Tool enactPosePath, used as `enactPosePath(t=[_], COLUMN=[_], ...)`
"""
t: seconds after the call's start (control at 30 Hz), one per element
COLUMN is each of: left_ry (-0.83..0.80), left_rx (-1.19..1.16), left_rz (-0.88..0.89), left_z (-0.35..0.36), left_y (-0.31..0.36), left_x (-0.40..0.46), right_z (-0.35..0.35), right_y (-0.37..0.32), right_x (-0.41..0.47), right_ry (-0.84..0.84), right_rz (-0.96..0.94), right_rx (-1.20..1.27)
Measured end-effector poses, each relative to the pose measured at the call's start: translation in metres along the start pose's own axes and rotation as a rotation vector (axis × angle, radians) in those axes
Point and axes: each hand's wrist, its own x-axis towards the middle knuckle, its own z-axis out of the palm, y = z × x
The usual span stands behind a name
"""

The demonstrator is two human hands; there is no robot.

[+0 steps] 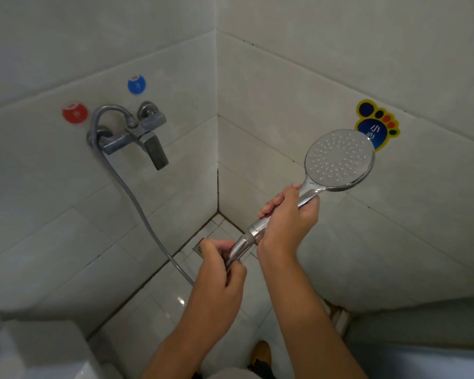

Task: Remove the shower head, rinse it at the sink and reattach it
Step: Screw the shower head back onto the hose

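A chrome shower head (340, 160) with a round grey nozzle face points up and to the right in front of the tiled wall. My right hand (288, 214) grips its handle. My left hand (222, 269) pinches the metal nut (240, 246) at the end of the hose, right below the handle's threaded base. The silver hose (137, 203) runs from my left hand up the left wall to the mixer tap (137, 132).
Red (75, 112) and blue (137, 85) round stickers sit on the wall above the tap. A foot-shaped sticker (378, 124) is on the right wall behind the shower head. A floor drain (199, 248) lies in the corner. A white fixture (39, 351) is at lower left.
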Motion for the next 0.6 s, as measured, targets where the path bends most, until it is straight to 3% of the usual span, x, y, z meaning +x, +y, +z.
enactPosePath(t=[0.6], left_ry=[0.05], left_rx=[0.111], left_rz=[0.051], left_z=[0.003], left_y=[-0.017], left_x=[-0.003], right_z=[-0.01], right_y=[0.009], right_x=[-0.005], right_ry=[0.028], right_rz=[0.101], right_rx=[-0.035])
